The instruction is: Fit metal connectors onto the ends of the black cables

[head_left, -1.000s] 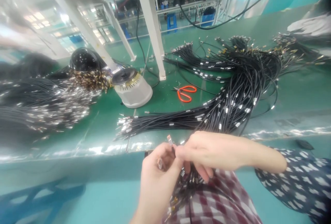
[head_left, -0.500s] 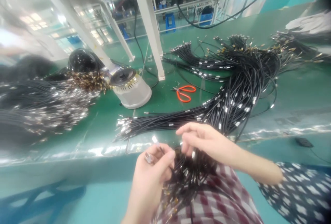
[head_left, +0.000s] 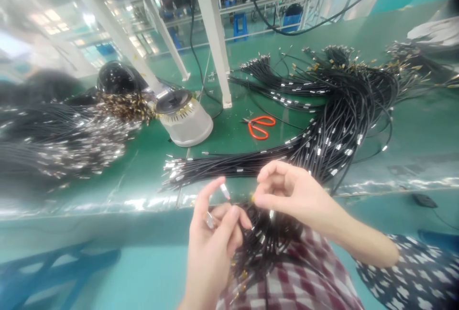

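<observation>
Between pinching hands (head_left: 211, 233), thin metal-tipped black cable (head_left: 225, 191)

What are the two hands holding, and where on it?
The left hand holds a thin black cable near its metal tip. The right hand pinches something tiny at its fingertips; what cannot be told.

We see a green surface (head_left: 412, 123) with a shiny silvery front edge. Across it at one o'clock lie black cables (head_left: 340, 104) with silver sleeves and some gold tips; at nine o'clock another black bundle (head_left: 53, 143) glints silver, with gold-brown ends above it. The scissors (head_left: 261, 126) at twelve o'clock have bright orange handles. Beside them at eleven o'clock stands a white round device (head_left: 186, 121) with a dark top. The post (head_left: 215, 33) is white. At six o'clock we see red-and-white checked cloth (head_left: 301, 281), and at four o'clock dark blue fabric with white spots (head_left: 419, 267).
</observation>
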Demonstrator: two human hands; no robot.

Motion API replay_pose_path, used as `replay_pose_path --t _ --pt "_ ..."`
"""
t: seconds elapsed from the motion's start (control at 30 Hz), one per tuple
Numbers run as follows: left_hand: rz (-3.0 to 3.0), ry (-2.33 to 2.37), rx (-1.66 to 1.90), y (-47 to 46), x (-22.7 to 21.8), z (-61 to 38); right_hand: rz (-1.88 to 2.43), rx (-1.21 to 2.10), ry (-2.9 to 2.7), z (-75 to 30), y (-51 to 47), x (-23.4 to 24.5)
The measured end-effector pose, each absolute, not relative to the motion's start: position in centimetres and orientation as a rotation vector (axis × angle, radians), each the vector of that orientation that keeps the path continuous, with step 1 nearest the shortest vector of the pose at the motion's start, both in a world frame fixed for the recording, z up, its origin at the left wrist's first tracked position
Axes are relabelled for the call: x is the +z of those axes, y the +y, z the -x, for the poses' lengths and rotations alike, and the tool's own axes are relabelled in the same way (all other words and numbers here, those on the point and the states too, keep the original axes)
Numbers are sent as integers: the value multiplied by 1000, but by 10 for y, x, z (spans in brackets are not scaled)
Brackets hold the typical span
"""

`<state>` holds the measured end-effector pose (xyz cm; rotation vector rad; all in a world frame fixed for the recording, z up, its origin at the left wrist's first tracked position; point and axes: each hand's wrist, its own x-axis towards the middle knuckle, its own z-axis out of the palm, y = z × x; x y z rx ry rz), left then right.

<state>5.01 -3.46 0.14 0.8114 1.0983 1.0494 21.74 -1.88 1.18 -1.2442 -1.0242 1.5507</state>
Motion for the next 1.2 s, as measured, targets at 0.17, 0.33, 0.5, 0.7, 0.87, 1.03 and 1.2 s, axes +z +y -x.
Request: replay_pose_path --t 0.17,0.33,0.5,0.7,0.87,1.03,1.2 --pt "-862 1100 960 -38 7 -53 1184 1585 -1080 -213 -15 18" --pt "-846 1044 938 -38 7 -52 1158 1583 -1119 -210 -12 17" --pt "-823 1012 923 -39 6 -50 1179 1546 -1154 -209 -11 18" --pt "-830 1006 909 -39 6 -50 1194 1509 -1178 -209 -11 19" --pt "-832 1009 909 -39 7 -51 1182 1507 -1186 -209 -10 18" --pt "-834 1013 908 -40 7 -51 1180 1494 -1198 -209 -10 18" --pt "-839 1000 900 -39 5 -51 1190 1501 -1182 -207 -11 20"
